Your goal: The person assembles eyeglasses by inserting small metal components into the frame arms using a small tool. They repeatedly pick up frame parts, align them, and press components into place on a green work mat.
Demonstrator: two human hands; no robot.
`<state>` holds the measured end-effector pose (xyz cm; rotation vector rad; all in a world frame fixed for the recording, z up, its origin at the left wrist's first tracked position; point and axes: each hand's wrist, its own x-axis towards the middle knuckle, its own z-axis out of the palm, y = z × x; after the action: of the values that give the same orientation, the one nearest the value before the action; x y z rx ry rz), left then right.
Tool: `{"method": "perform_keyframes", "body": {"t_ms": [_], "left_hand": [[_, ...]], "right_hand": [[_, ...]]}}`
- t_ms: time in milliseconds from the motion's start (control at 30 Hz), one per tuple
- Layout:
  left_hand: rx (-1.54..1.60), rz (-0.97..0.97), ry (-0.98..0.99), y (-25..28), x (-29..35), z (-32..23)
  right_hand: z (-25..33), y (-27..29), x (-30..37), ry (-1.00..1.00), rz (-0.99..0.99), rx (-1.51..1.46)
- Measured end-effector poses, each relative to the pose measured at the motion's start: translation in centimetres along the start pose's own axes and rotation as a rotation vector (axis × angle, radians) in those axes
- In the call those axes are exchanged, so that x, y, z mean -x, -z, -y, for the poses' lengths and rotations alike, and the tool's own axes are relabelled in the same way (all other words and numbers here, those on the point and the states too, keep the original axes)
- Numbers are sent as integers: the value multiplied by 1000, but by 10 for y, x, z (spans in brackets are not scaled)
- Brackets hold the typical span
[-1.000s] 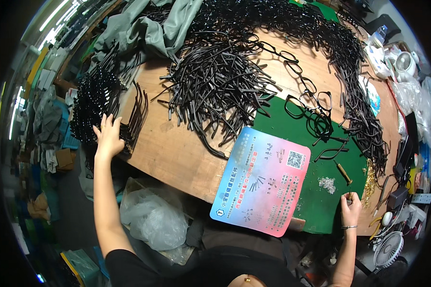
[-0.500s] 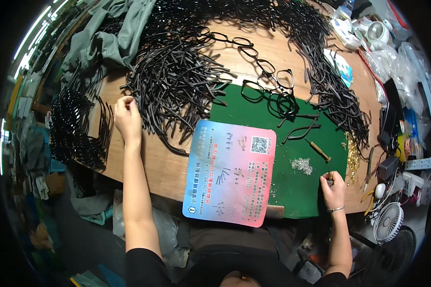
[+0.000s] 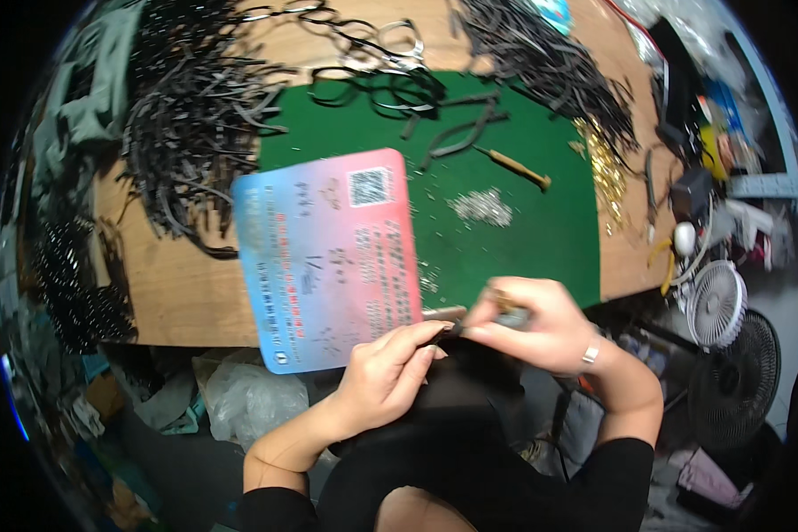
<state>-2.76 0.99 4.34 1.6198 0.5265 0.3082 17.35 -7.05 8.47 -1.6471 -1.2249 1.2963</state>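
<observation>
Both hands meet low in front of me, by the table's near edge. My left hand (image 3: 386, 377) pinches a slim dark piece (image 3: 443, 332), seemingly an eyeglass temple; most of it is hidden. Closed beside it, my right hand (image 3: 541, 328) has a brass-coloured tool (image 3: 505, 301) in the fist, largely covered and blurred. A pink-and-blue printed card (image 3: 328, 257) lies just beyond the left hand, partly on a green mat (image 3: 523, 257). On the mat rest a brass-handled screwdriver (image 3: 519, 170), a pile of small silver screws (image 3: 483, 208) and a few loose dark temples (image 3: 459, 142).
Black eyeglass frames (image 3: 377, 84) lie at the mat's far edge. Heaps of dark temples (image 3: 186, 142) stand on the left, with more (image 3: 550, 66) at far right. Gold-coloured small parts (image 3: 610, 182) line the mat's right side. Fans (image 3: 718, 306) stand beyond the table's right edge.
My left hand has come from the temple heap to the near edge, now with a dark piece. My right hand has moved left to meet it. The view has shifted.
</observation>
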Motion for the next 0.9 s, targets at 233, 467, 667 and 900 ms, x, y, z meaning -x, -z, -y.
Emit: {"method": "perform_keyframes", "body": {"t_ms": [233,467,667,900], "left_hand": [[10,-6,63,-13,1,-4],[28,39,116,-13,-2,-7],[23,138,89,-7,-3,1],[-80,120,91,-17,-2,6]], "right_hand": [[-23,-7,-4,34,-43,-224],[-25,-4,-8,-240,121,-462],[-28,-7,-12,-341,335,-584],[-41,-18,-9,-169,104,1]]}}
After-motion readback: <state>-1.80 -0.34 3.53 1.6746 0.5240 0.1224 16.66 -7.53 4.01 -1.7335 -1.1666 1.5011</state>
